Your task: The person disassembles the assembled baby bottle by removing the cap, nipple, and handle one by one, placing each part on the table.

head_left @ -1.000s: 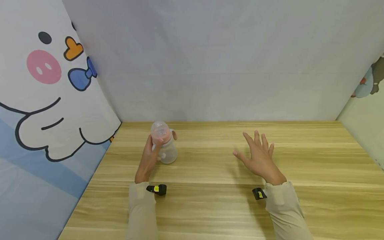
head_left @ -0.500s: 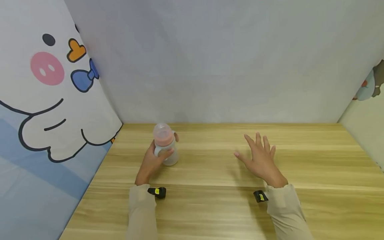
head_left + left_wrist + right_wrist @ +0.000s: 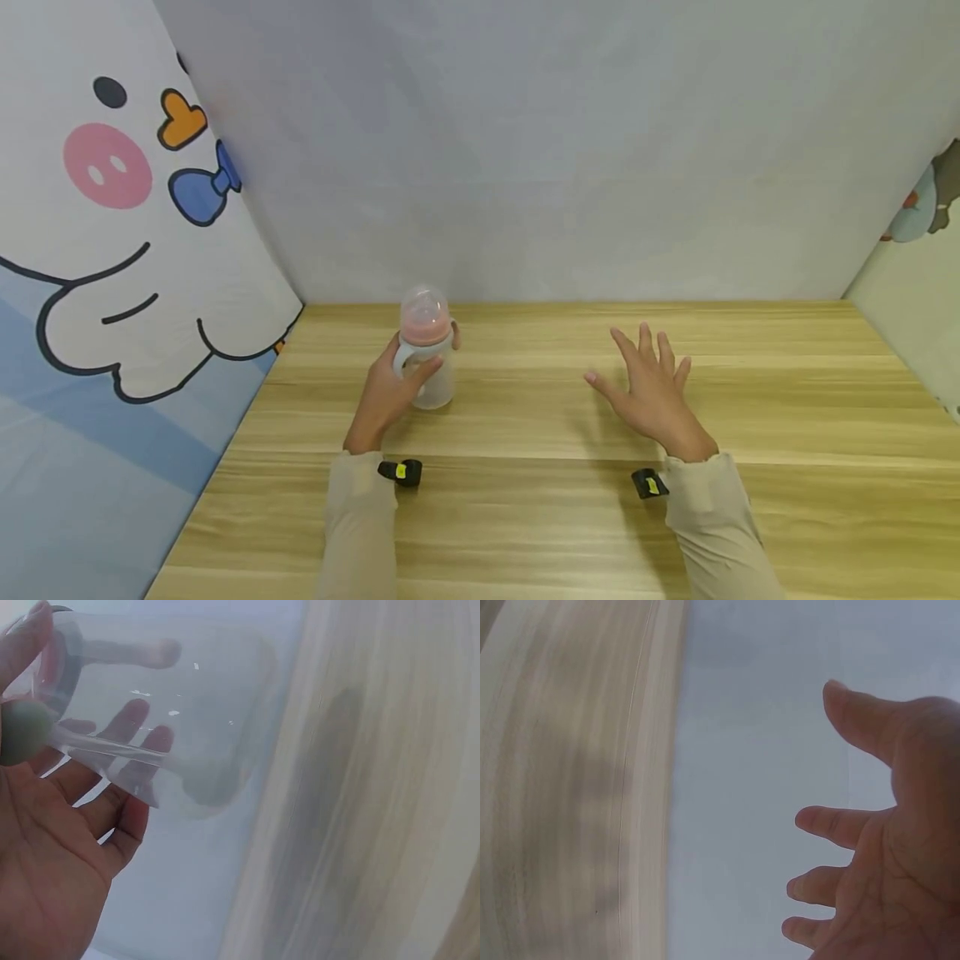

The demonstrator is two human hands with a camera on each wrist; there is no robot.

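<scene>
My left hand (image 3: 381, 397) grips a clear baby bottle (image 3: 435, 385) on its left side, with the thumb across the front. The bottle has a pink collar (image 3: 426, 332), a clear domed cap and two side handles, and stands nearly upright. Through its clear wall in the left wrist view, the fingers (image 3: 133, 712) of that hand show behind the bottle body (image 3: 217, 690). A shadow lies on the wood beyond the base, which looks raised off the table. My right hand (image 3: 652, 398) hovers over the table's right half with fingers spread, holding nothing.
The wood-grain table (image 3: 525, 525) spans the foreground. A pale grey wall sheet (image 3: 562, 150) rises behind its far edge, and a cartoon-printed sheet (image 3: 112, 267) borders the left. A small black device (image 3: 409, 473) sits at each wrist.
The left thumb has slid from the pink collar down onto the bottle's body. Bottle and left hand have shifted slightly right and up, the bottle standing straighter. The right hand stays put.
</scene>
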